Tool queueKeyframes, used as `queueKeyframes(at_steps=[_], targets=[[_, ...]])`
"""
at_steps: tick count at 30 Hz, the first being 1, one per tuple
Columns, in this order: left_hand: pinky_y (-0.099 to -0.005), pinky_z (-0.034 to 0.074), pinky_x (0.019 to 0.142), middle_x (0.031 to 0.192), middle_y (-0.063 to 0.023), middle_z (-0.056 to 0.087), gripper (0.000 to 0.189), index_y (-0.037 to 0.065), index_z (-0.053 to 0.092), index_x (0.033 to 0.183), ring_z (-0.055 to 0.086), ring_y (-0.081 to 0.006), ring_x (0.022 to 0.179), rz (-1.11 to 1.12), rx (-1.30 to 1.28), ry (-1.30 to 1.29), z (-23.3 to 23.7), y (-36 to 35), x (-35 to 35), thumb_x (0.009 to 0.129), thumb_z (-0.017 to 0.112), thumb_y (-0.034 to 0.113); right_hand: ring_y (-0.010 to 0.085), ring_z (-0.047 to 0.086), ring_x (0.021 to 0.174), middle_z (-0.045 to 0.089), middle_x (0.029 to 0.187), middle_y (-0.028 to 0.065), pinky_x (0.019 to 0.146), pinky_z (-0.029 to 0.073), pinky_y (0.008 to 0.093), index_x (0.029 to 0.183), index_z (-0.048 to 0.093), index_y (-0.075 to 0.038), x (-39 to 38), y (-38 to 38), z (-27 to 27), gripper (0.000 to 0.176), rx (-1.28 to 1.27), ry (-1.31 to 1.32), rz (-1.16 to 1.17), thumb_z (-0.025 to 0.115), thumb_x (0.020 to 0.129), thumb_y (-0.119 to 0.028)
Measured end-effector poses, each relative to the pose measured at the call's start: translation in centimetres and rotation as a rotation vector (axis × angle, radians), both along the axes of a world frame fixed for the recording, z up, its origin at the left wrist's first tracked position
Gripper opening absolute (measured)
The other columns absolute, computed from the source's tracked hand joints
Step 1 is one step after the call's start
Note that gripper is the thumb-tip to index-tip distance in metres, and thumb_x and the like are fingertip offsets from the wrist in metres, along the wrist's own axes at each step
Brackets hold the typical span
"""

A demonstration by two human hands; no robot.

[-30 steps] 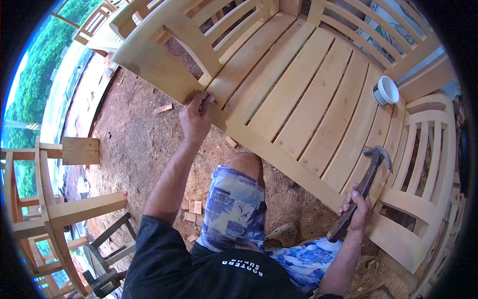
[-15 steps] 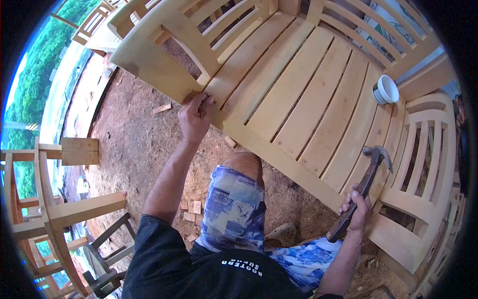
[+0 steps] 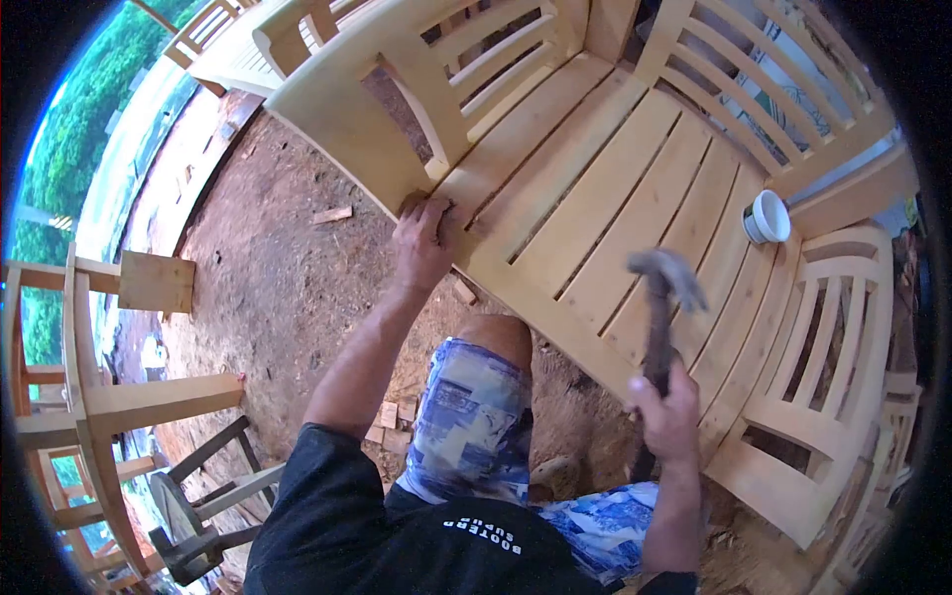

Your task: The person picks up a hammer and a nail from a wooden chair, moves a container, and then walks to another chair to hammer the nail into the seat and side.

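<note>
A pale wooden bench [image 3: 595,233] with a slatted seat spans the head view in front of me. My left hand [image 3: 424,243] rests at the front left corner of its seat, near the foot of the armrest. Its fingers are curled closed, and whatever they pinch is hidden. Wrapped round the dark handle of a claw hammer [image 3: 658,322] is my right hand [image 3: 670,412]. The hammer stands head up over the seat's front rail, its head a little blurred.
A white tub [image 3: 768,217] sits on the right rear of the seat. Wood scraps [image 3: 392,421] lie on the dirt ground [image 3: 288,248]. At left are another wooden frame [image 3: 164,397] and a small dark stool [image 3: 213,501].
My right hand has brought the hammer left and turned it more upright. The left hand stays at the bench corner, its fingers now curled over more. The view has shifted slightly.
</note>
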State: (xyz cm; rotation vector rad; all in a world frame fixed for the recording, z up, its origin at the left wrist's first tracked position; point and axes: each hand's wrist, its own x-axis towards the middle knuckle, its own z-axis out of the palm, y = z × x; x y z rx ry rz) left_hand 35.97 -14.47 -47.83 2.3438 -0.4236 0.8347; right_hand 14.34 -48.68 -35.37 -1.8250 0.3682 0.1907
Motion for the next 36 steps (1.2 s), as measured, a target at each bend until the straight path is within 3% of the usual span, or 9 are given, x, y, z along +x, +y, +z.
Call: queueKeyframes(at_steps=[1, 6, 12, 19, 24, 27, 30, 33, 36], targets=[[-0.05, 0.054, 0.089, 0.106, -0.0206, 0.072, 0.024, 0.003, 0.069, 0.111, 0.067, -0.0435, 0.104, 0.005, -0.001, 0.018, -0.1, 0.1, 0.0, 0.087, 0.07, 0.002, 0.0208, 0.068, 0.07, 0.065, 0.079, 0.0089, 0.066, 0.056, 0.0376, 0.119, 0.062, 0.001, 1.5, 1.7, -0.1, 0.034, -0.014, -0.079, 0.071, 0.068, 0.092, -0.02], [-0.0502, 0.054, 0.085, 0.099, -0.0184, 0.071, 0.02, 0.005, 0.069, 0.106, 0.066, -0.0421, 0.096, -0.004, 0.009, -0.03, 0.4, 0.2, 0.0, 0.087, 0.071, 0.006, 0.0396, 0.069, 0.071, 0.061, 0.073, 0.022, 0.067, 0.054, 0.0493, 0.113, 0.061, 0.003, 8.0, 8.8, 4.4, 0.035, -0.255, -0.24, 0.383, 0.068, 0.094, -0.025], [-0.0501, 0.054, 0.087, 0.101, -0.0184, 0.071, 0.024, 0.006, 0.069, 0.107, 0.066, -0.0417, 0.096, -0.03, -0.013, -0.048, -0.1, 0.6, 0.3, 0.083, 0.07, 0.003, 0.0482, 0.068, 0.074, 0.065, 0.074, 0.0263, 0.067, 0.053, 0.0558, 0.096, 0.058, 0.003, 12.2, 12.7, 6.1, 0.029, -0.3, -0.412, 0.411, 0.066, 0.091, -0.025], [-0.0497, 0.054, 0.084, 0.097, -0.0187, 0.071, 0.017, 0.004, 0.07, 0.103, 0.066, -0.0419, 0.095, -0.024, -0.028, -0.002, -0.4, 0.4, 0.5, 0.087, 0.072, 0.006, 0.049, 0.069, 0.072, 0.065, 0.071, 0.0272, 0.069, 0.054, 0.057, 0.096, 0.06, 0.005, 14.0, 13.8, 2.7, 0.03, -0.362, -0.367, 0.438, 0.067, 0.089, -0.023], [-0.0491, 0.054, 0.084, 0.095, -0.0183, 0.071, 0.017, 0.004, 0.07, 0.103, 0.067, -0.0411, 0.093, -0.038, -0.036, -0.052, -0.4, 0.5, 0.5, 0.088, 0.074, 0.008, 0.0468, 0.069, 0.07, 0.065, 0.069, 0.0262, 0.066, 0.055, 0.0549, 0.099, 0.06, 0.005, 13.7, 13.7, 5.8, 0.031, -0.344, -0.36, 0.438, 0.067, 0.09, -0.024], [-0.0485, 0.054, 0.084, 0.095, -0.018, 0.072, 0.017, 0.004, 0.07, 0.104, 0.068, -0.0405, 0.093, -0.044, -0.055, -0.062, -0.3, 0.3, 0.5, 0.088, 0.074, 0.009, 0.0464, 0.069, 0.067, 0.065, 0.068, 0.0259, 0.064, 0.055, 0.0539, 0.1, 0.059, 0.005, 12.8, 13.9, 7.3, 0.032, -0.27, -0.541, 0.39, 0.068, 0.09, -0.024], [-0.0479, 0.055, 0.083, 0.095, -0.0179, 0.072, 0.018, 0.004, 0.07, 0.105, 0.068, -0.0402, 0.093, -0.035, -0.05, -0.063, -0.4, 0.2, 0.6, 0.088, 0.074, 0.009, 0.042, 0.067, 0.068, 0.063, 0.072, 0.0221, 0.066, 0.052, 0.0479, 0.107, 0.061, 0.005, 12.8, 13.9, 4.2, 0.03, -0.312, -0.487, 0.408, 0.067, 0.092, -0.021], [-0.0482, 0.055, 0.084, 0.097, -0.019, 0.073, 0.023, 0.003, 0.071, 0.108, 0.069, -0.0419, 0.094, -0.032, -0.024, -0.053, -0.3, 0.3, 0.4, 0.085, 0.072, 0.004, 0.0483, 0.068, 0.069, 0.065, 0.07, 0.0251, 0.065, 0.054, 0.0548, 0.101, 0.059, 0.004, 13.8, 13.7, 1.4, 0.029, -0.435, -0.405, 0.446, 0.067, 0.09, -0.022], [-0.0476, 0.056, 0.083, 0.097, -0.0192, 0.073, 0.022, 0.003, 0.071, 0.109, 0.07, -0.0417, 0.093, -0.024, 0.007, -0.033, -0.2, 0.7, 0.2, 0.087, 0.072, 0.005, 0.0483, 0.068, 0.071, 0.065, 0.07, 0.0242, 0.066, 0.054, 0.0545, 0.103, 0.059, 0.003, 12.7, 12.8, 2.7, 0.03, -0.335, -0.409, 0.337, 0.067, 0.091, -0.023]])
